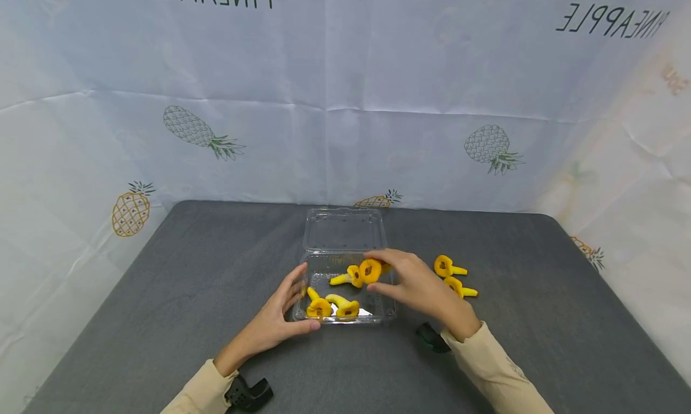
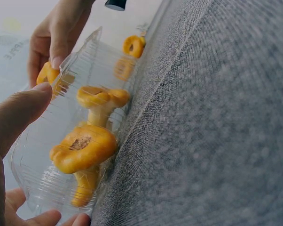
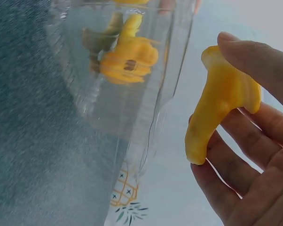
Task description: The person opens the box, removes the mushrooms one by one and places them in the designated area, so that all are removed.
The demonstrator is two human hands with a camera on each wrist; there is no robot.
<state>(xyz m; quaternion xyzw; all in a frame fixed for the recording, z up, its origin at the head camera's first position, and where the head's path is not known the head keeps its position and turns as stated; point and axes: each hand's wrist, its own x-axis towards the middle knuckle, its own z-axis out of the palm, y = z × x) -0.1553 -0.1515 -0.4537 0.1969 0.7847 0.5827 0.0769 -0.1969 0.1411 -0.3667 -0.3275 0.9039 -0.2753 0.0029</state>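
A clear plastic clamshell container (image 1: pixel 384 309) stands on the table with its lid (image 1: pixel 345 229) raised at the back. Inside lie three yellow chanterelle mushrooms: one at the back (image 1: pixel 348 276), and two near the front, a left one (image 1: pixel 318 306) and a right one (image 1: pixel 345 306). My left hand (image 1: pixel 275 318) holds the container's front left corner, thumb at the front rim and fingers along the left side. Between thumb and fingers, my right hand (image 1: pixel 412 282) grips another chanterelle mushroom (image 3: pixel 221 94) over the container's right part, its stem showing in the right wrist view.
Two more chanterelles, a rear one (image 1: pixel 445 266) and a front one (image 1: pixel 456 287), lie on the grey table (image 1: pixel 216 270) right of the container. Black wrist straps (image 1: pixel 248 395) sit at both cuffs. A pineapple-print cloth (image 1: pixel 324 102) hangs behind the table.
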